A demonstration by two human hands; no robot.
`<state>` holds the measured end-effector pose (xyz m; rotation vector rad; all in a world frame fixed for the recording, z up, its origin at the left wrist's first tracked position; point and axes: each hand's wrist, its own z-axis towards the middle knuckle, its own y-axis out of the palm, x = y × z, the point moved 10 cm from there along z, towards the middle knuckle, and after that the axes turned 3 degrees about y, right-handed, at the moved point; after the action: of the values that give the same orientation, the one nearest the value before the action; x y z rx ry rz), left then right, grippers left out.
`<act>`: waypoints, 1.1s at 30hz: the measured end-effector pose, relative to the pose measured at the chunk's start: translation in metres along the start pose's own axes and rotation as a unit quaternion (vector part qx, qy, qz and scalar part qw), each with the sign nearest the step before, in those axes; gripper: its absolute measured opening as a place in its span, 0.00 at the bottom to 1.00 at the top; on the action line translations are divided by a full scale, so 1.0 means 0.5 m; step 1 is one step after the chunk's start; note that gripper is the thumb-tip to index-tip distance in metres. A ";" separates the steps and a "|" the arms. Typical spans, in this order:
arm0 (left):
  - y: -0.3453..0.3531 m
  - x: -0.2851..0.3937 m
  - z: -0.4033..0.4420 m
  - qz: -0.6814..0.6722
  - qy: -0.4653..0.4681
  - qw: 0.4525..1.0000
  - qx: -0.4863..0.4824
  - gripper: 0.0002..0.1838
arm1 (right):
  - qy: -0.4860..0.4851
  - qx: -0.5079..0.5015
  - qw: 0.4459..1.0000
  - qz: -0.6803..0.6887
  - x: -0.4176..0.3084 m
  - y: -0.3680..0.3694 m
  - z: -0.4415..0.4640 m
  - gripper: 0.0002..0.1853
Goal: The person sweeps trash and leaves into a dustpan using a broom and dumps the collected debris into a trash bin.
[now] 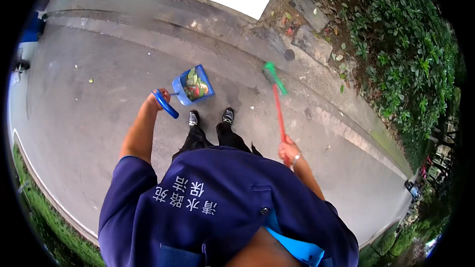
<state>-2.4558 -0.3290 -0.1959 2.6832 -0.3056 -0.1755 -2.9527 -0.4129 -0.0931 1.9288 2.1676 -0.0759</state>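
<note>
My left hand (161, 96) is closed around the handle of a blue long-handled dustpan (181, 93), near its curved blue grip. The pan hangs or rests in front of my shoes; I cannot tell whether it touches the ground. Green leaves and reddish bits (194, 85) lie inside it. With fingers wrapped round the red stick, my right hand (289, 150) holds a broom (279, 111). Its green head (273, 77) is at the pavement, to the right of the dustpan and apart from it, slightly blurred.
A low kerb (341, 128) runs diagonally on the right, with stone slabs (312, 44) and a leafy hedge (401, 34) beyond it. Scattered leaves lie on the grey pavement (99, 118). A blue object with a wheel (32, 29) stands at far left; grass (39, 202) borders lower left.
</note>
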 end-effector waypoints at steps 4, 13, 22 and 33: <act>-0.016 0.026 0.038 0.039 -0.059 0.997 0.008 0.11 | -0.036 -0.071 0.982 -0.170 0.038 0.130 -0.075 0.29; -0.034 0.011 0.043 0.013 -0.083 0.996 -0.030 0.12 | -0.053 -0.001 0.997 -0.054 0.098 0.177 -0.222 0.23; 0.002 0.044 0.039 0.044 -0.060 0.997 -0.006 0.11 | -0.128 0.159 0.971 -0.125 -0.039 0.000 0.002 0.04; 0.046 0.160 0.098 0.006 0.062 0.997 0.035 0.11 | -0.100 -0.050 0.933 -0.341 0.122 0.231 -0.134 0.30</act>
<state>-2.3912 -0.3885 -0.2358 2.7468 -0.2944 0.0070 -2.8545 -0.3259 -0.0271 0.9856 2.5219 -0.2616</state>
